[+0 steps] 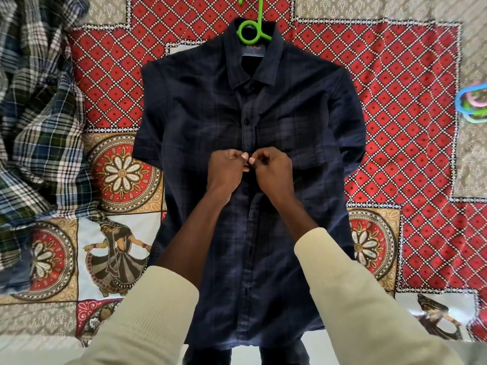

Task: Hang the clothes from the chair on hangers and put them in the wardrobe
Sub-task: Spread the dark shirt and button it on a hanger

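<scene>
A dark navy checked short-sleeved shirt [200,106] lies flat, front up, on a patterned bedsheet. A bright green hanger [253,25] sits inside its collar, hook pointing away from me. The two upper buttons look fastened. My left hand [225,169] and my right hand [272,169] meet at the shirt's placket around mid-chest, fingers curled and pinching the fabric edges together at a button. Cream sleeves cover both forearms partway.
A crumpled plaid shirt [39,122] in blue, green and white lies at the left edge of the bedsheet [395,101]. A small pile of pastel hangers [473,102] shows at the right edge. The bed's near edge runs along the bottom.
</scene>
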